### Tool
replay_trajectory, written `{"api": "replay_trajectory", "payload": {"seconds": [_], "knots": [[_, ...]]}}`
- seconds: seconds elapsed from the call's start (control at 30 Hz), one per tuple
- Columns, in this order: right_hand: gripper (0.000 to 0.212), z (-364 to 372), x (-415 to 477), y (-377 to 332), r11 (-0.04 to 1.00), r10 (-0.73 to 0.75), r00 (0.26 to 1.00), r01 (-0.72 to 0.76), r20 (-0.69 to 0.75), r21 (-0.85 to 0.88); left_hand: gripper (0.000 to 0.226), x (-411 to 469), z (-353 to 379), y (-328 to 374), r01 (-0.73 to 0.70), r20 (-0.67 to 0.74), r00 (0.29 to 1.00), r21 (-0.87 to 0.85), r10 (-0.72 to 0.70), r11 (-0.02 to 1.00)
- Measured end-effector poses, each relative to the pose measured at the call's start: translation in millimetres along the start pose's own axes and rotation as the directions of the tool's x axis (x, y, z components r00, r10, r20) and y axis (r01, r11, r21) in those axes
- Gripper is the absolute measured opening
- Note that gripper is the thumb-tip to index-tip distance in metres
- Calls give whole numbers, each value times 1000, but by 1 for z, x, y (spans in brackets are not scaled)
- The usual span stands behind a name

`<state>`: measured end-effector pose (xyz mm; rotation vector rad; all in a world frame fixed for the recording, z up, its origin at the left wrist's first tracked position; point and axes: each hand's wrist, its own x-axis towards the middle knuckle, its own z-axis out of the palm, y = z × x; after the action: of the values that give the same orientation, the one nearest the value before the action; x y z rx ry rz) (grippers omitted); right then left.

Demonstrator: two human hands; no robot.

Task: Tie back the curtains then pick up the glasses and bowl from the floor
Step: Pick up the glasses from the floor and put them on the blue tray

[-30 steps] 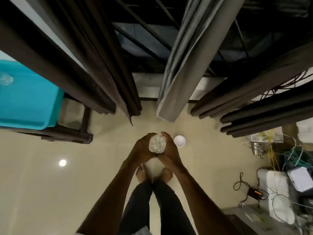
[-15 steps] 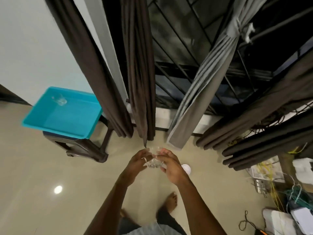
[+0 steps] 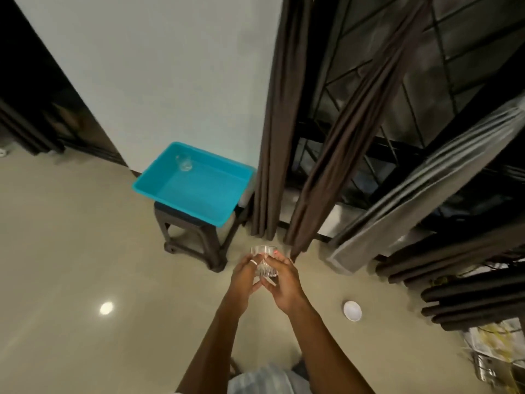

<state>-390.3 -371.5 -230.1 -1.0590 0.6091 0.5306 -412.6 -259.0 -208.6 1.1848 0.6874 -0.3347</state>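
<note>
A clear cut glass [image 3: 264, 260] is held upright in front of me, above the floor. My left hand [image 3: 245, 277] grips its left side and my right hand [image 3: 284, 282] grips its right side. A second clear glass [image 3: 184, 162] lies in the far corner of a turquoise tray [image 3: 159, 185] on a dark stool [image 3: 193, 237]. A small white bowl [image 3: 352, 310] sits on the floor to my right. Dark brown curtains [image 3: 279, 137] hang beside the window, and a grey curtain [image 3: 420, 194] is gathered to the right.
Beige tiled floor [image 3: 71, 265] spreads to the left. More dark curtain folds [image 3: 468, 280] lie at the right, with cables and metal items [image 3: 494, 354] below them. A dark doorway [image 3: 34, 95] stands at far left.
I have stood up and turned left with the glass held in both hands. The tray and stool now lie ahead, and the white bowl has fallen behind to the right.
</note>
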Motion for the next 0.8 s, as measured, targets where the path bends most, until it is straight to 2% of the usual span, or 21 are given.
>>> {"api": "replay_trajectory", "payload": {"seconds": [0.2, 0.3, 0.4, 0.53, 0.63, 0.7, 0.8], "knots": [[45, 68, 9, 3, 993, -31, 997, 38, 66, -110, 30, 9, -58, 30, -49, -40, 998, -58, 47, 997], [42, 90, 24, -1, 989, -39, 996, 49, 75, -136, 24, 19, -67, 52, -30, -32, 999, -76, 28, 997], [37, 111, 48, -7, 988, -39, 995, 52, 87, -146, 45, 43, -78, 70, -23, -47, 999, -75, 19, 997], [32, 145, 89, -15, 989, -22, 993, 39, 114, -145, 26, 79, -91, 105, 5, -63, 998, -97, -12, 995], [31, 175, 116, -29, 986, 4, 993, 16, 115, -165, 33, 104, -101, 137, 35, -130, 990, -90, -47, 995], [31, 193, 134, -41, 979, -17, 993, 40, 114, -198, 37, 125, -105, 155, 22, -158, 986, -158, -47, 987], [37, 213, 163, -55, 950, -75, 995, 93, 70, -297, 27, 146, -99, 178, -2, -141, 990, -203, -27, 979]]}}
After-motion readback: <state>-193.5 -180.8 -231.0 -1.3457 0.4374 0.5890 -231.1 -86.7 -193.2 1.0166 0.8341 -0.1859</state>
